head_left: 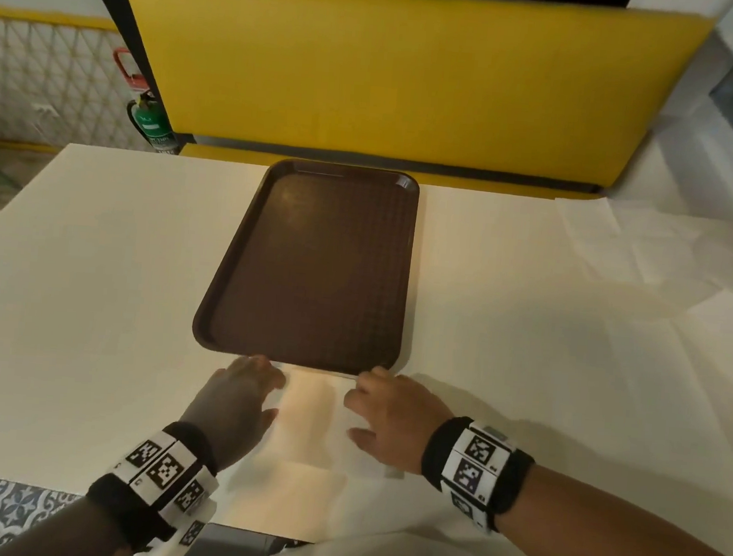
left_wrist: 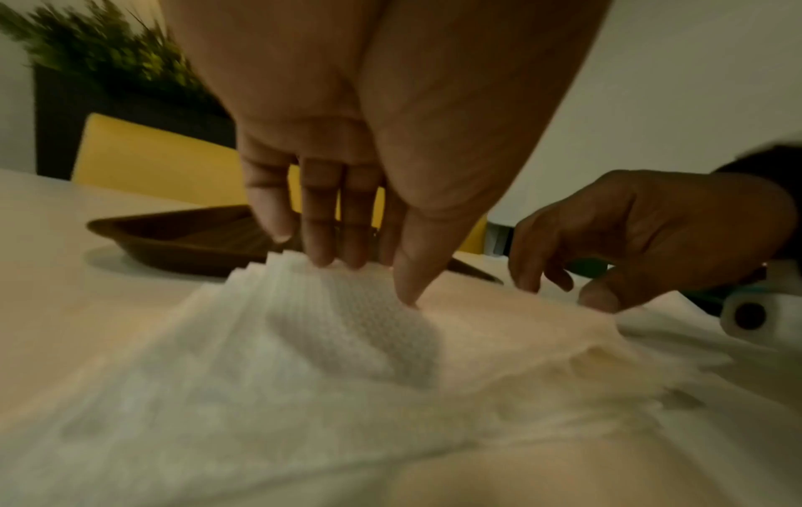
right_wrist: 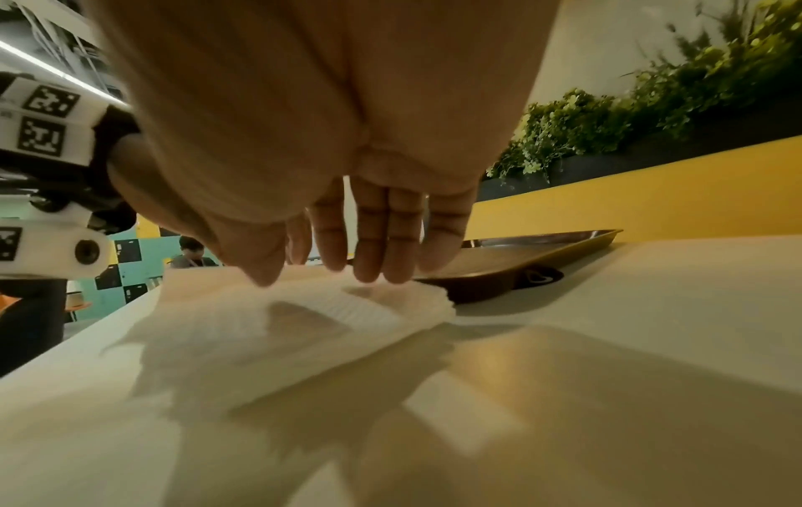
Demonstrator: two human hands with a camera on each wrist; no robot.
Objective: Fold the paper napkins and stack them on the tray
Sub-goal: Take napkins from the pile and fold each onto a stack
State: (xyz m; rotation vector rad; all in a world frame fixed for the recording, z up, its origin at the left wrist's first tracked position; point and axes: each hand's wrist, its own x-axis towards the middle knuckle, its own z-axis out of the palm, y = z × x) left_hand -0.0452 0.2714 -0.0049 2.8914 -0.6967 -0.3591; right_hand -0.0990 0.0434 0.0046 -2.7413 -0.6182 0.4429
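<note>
A brown plastic tray [head_left: 313, 265] lies in the middle of the white table with nothing on it. Just in front of its near rim sits a stack of white embossed paper napkins [head_left: 312, 409]. My left hand [head_left: 255, 383] rests on the stack's left side. In the left wrist view the left hand [left_wrist: 347, 247] has straight fingers on the napkins' [left_wrist: 347, 326] far edge, and its thumb presses the top sheet. My right hand [head_left: 368, 396] rests on the right side. In the right wrist view the right hand [right_wrist: 356, 260] lays straight fingers on the napkins [right_wrist: 304, 319], with the tray [right_wrist: 520, 254] behind.
A yellow bench back [head_left: 407, 74] stands beyond the table's far edge. A green fire extinguisher [head_left: 149, 120] is at the far left. Creased white paper sheets [head_left: 621, 254] cover the table's right part. The near table edge lies under my wrists.
</note>
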